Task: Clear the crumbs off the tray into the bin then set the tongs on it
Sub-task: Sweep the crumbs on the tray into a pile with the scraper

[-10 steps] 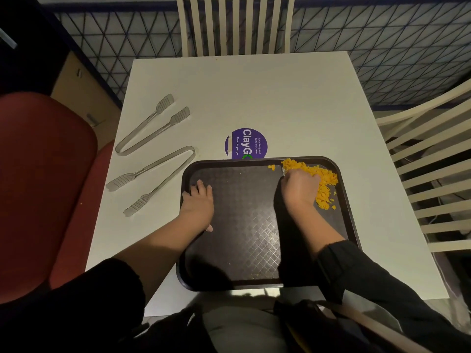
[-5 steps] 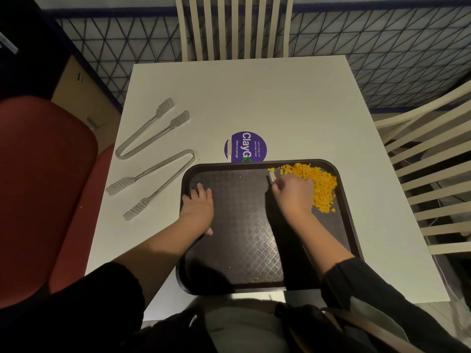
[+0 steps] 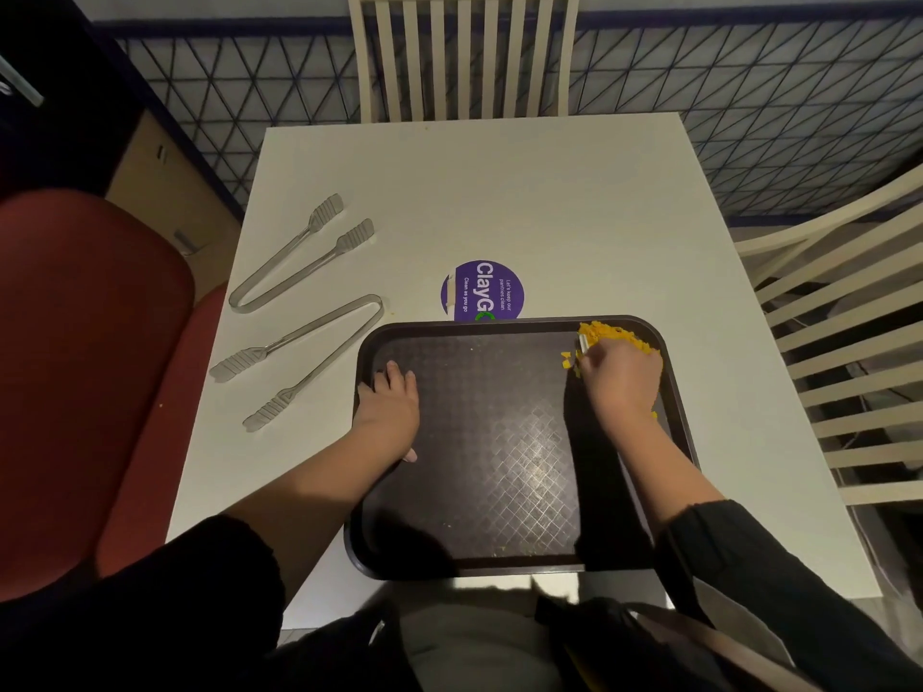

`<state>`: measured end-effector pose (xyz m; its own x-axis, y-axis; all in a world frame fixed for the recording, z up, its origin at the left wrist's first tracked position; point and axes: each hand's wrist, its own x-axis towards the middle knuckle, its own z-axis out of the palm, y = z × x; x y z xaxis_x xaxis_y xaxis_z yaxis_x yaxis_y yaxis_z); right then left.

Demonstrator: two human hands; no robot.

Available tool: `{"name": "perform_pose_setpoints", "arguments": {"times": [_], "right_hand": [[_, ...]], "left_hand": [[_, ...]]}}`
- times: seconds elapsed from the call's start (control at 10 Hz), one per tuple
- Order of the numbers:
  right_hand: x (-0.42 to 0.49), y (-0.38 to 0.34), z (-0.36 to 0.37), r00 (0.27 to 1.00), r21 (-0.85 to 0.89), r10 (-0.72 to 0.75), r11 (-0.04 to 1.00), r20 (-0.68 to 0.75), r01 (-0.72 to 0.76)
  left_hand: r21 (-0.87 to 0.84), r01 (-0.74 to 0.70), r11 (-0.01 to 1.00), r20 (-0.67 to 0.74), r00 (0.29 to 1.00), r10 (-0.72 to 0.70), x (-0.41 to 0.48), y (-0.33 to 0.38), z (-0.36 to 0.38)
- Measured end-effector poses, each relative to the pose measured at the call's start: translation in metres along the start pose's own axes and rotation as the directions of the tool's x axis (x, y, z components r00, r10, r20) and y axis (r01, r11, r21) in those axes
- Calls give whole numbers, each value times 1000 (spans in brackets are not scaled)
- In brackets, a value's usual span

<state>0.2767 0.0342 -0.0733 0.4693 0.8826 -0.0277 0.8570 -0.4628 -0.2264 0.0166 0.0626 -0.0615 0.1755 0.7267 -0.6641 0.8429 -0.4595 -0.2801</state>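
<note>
Pressing flat and open on the dark plastic tray (image 3: pixel 479 491), the left hand (image 3: pixel 387 409) steadies it; the right hand (image 3: pixel 622 379), clamped on a small metal tool (image 3: pixel 582 343), rests against the orange crumbs (image 3: pixel 612 334).

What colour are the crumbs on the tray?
Orange-yellow crumbs, seen in the head view.

Two tongs (image 3: pixel 299 257) (image 3: pixel 304 357) – one tray (image 3: pixel 504 324) – two chairs (image 3: pixel 462 52) (image 3: pixel 849 342)

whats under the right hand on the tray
Orange crumbs show around the right hand, heaped in the far right corner of the tray. A small pale tool tip pokes out past the fingers. The hand covers whatever crumbs lie directly beneath it.
</note>
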Motion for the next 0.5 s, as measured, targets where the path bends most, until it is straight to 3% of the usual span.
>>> {"name": "perform_pose_setpoints", "arguments": {"times": [0.1,0.3,0.5], "right_hand": [[-16,-8,3,999,72,-41,997,-13,42],[-16,-25,18,974,-75,-212,973,78,218],[-8,12,16,985,-107,-168,981,-29,164]], "left_hand": [[-4,-5,1000,-3,1000,5,0,0,-1],[-10,-10,1000,-2,1000,10,0,-1,0],[-23,-23,999,-19,1000,23,0,-2,2]]}}
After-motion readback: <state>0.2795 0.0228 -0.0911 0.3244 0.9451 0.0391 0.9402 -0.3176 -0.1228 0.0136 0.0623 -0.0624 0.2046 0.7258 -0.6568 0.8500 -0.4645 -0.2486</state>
